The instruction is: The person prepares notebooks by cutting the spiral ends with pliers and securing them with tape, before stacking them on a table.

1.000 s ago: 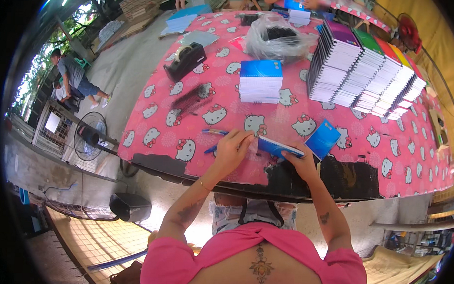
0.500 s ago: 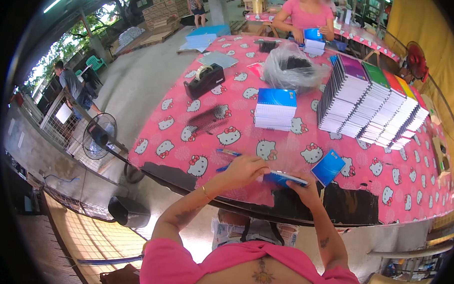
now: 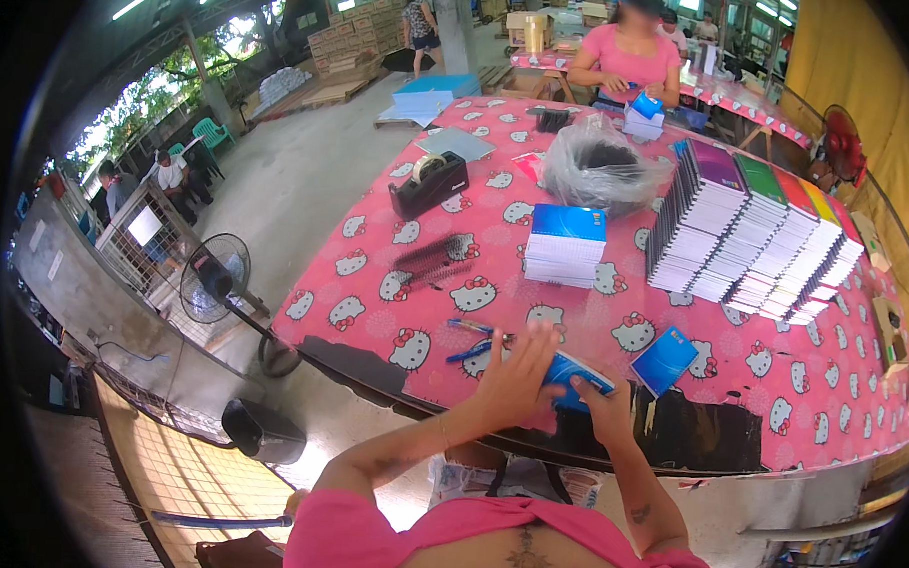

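Observation:
A small blue notebook (image 3: 571, 380) is gripped in my right hand (image 3: 610, 408), its thumb on the cover near the table's front edge. My left hand (image 3: 516, 378) lies with fingers stretched out against the notebook's left side. Just left of that hand are a blue-handled tool (image 3: 469, 353), partly hidden by the fingers, and a pen (image 3: 468, 326). One more blue notebook (image 3: 664, 360) rests at an angle to the right. Behind my hands stands a stack of blue notebooks (image 3: 566, 246), with loose black spiral binding coils (image 3: 430, 263) to its left.
A black tape dispenser (image 3: 428, 186) and a clear plastic bag (image 3: 604, 169) of dark coils sit farther back. Tall stacks of coloured spiral notebooks (image 3: 747, 234) fill the right. Across the table, a person in pink (image 3: 632, 65) handles blue notebooks. A fan (image 3: 216, 278) stands left.
My left fingers have gone from curled at the notebook's edge to stretched out along it. The notebook has tilted, showing more of its blue cover. The view has shifted slightly.

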A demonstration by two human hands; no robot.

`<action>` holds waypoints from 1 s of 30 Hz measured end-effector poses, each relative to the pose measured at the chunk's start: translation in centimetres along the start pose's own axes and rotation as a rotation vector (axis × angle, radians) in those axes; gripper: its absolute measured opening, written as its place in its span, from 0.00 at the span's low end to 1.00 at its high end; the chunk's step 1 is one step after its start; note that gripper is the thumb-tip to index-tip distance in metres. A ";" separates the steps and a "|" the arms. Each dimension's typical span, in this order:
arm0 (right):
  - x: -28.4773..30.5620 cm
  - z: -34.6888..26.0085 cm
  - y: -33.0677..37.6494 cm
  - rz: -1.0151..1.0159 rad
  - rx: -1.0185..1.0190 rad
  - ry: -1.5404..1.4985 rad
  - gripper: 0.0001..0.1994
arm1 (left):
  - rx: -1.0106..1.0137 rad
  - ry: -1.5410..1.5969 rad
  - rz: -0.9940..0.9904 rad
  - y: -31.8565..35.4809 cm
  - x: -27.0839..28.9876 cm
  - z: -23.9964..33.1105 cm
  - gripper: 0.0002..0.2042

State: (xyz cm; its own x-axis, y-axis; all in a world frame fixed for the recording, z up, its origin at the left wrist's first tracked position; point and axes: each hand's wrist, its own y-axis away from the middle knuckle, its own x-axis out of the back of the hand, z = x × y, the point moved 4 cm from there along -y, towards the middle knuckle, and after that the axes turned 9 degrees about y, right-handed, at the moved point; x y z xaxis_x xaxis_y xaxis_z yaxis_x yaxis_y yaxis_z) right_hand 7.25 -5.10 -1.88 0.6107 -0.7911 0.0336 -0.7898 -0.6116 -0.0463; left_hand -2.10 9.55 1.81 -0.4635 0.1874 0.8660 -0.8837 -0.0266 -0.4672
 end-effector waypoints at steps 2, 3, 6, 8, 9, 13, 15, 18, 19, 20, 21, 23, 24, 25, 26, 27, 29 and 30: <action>0.3 -1.1 0.1 0.072 -0.033 -0.069 0.16 | -0.023 0.047 0.008 3.0 -1.4 1.5 0.40; 0.5 -0.5 0.0 0.076 -0.025 -0.068 0.16 | -0.048 0.092 0.011 3.4 -1.4 2.0 0.41; 0.0 1.0 0.5 -0.044 0.076 0.087 0.16 | 0.053 -0.023 0.107 -2.3 2.3 -0.4 0.40; 0.1 -0.3 0.5 -0.021 -0.096 -0.030 0.17 | 0.028 0.028 0.032 0.8 0.6 1.1 0.41; 0.6 -0.3 0.6 -0.016 -0.087 -0.024 0.17 | -0.018 0.076 -0.037 1.8 -0.4 1.8 0.43; 1.9 0.7 -0.4 -0.025 0.052 0.074 0.16 | -0.067 0.072 0.152 1.2 -0.4 0.9 0.31; 1.7 2.0 0.0 -0.077 0.102 0.151 0.16 | -0.200 0.135 -0.064 -1.3 0.0 -0.9 0.16; 1.7 1.5 -0.4 -0.139 0.165 0.317 0.15 | -0.293 0.232 0.033 -1.8 0.9 -0.7 0.06; 1.7 1.2 -0.4 -0.152 0.146 0.261 0.15 | -0.306 0.277 -0.005 -1.9 1.0 -0.8 0.07; 1.6 1.2 -0.2 -0.165 0.118 0.203 0.16 | -0.305 0.277 -0.009 -2.0 1.2 -0.7 0.07; 1.6 1.4 -0.2 -0.166 0.116 0.200 0.16 | -0.319 0.291 -0.071 -2.2 1.3 -0.7 0.07; 1.6 1.9 -0.3 -0.170 0.123 0.239 0.16 | -0.330 0.305 -0.132 -2.5 1.3 -0.7 0.07; 1.6 2.0 -0.3 -0.173 0.122 0.240 0.16 | -0.334 0.318 -0.136 -2.7 1.3 -0.6 0.08; 1.6 2.0 -0.3 -0.158 0.127 0.241 0.16 | -0.338 0.330 -0.139 -2.8 1.2 -0.6 0.09; 1.6 2.0 -0.2 -0.144 0.131 0.241 0.16 | -0.334 0.331 -0.140 -3.0 1.0 -0.6 0.09; 1.5 2.1 -0.2 -0.148 0.129 0.241 0.16 | -0.344 0.353 -0.108 -3.1 0.8 -0.6 0.08; 1.5 2.4 -0.3 -0.175 0.099 0.173 0.17 | -0.351 0.377 -0.076 -3.1 0.7 -0.7 0.07; 1.4 2.3 -0.3 -0.176 0.097 0.174 0.17 | -0.298 0.413 -0.108 -3.1 0.4 -0.9 0.07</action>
State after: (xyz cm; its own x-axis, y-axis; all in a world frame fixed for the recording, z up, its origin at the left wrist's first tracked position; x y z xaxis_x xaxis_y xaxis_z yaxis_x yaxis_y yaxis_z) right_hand 8.51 -6.05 -4.10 0.7128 -0.6659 0.2201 -0.6578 -0.7436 -0.1197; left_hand 0.49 10.56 3.49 -0.2533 0.5468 0.7980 -0.8405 0.2841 -0.4615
